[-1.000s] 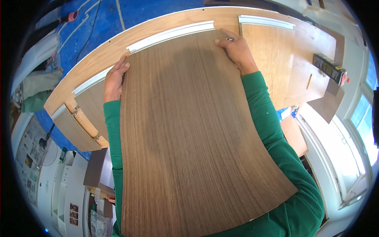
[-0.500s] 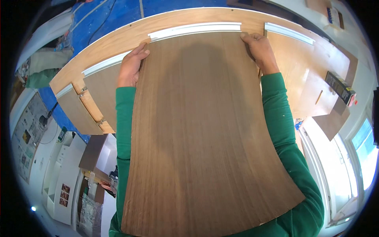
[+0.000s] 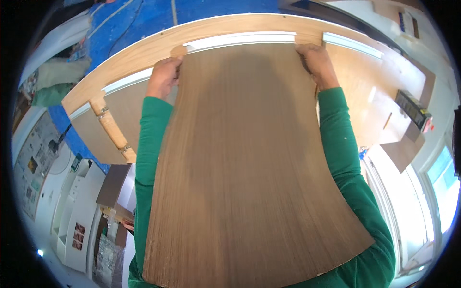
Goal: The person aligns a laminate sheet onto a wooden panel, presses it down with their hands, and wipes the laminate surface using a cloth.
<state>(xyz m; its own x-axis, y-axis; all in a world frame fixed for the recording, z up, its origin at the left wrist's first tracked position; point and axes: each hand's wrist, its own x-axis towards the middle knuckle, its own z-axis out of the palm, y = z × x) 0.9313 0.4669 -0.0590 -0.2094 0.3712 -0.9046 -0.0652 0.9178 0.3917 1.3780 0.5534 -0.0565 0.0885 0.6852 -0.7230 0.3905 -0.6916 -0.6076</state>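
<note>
A large brown wood-grain door panel (image 3: 240, 158) fills the middle, running from my body out to the cabinet frame. Along its far edge lies a white handle strip (image 3: 240, 39). My left hand (image 3: 164, 76) is closed around the panel's left side near the far corner, its fingertips partly hidden by the edge. Opposite it, my right hand (image 3: 317, 63) grips the far right corner, just beside the end of the strip. Both forearms, in green sleeves, reach along the panel's sides, and the near part of the panel covers some of the right one.
Beyond the panel runs a light wood frame (image 3: 144, 55). To the left are narrower brown doors (image 3: 98, 137) with metal hinges (image 3: 104, 111); to the right, a pale door (image 3: 355, 81) with a white strip. A dark long box (image 3: 412, 109) lies far right. Blue sheeting (image 3: 206, 12) covers the floor behind.
My left hand has shifted slightly down along the panel's edge, its fingers more curled. The panel's near left corner has moved a little left. My right hand stays at its corner.
</note>
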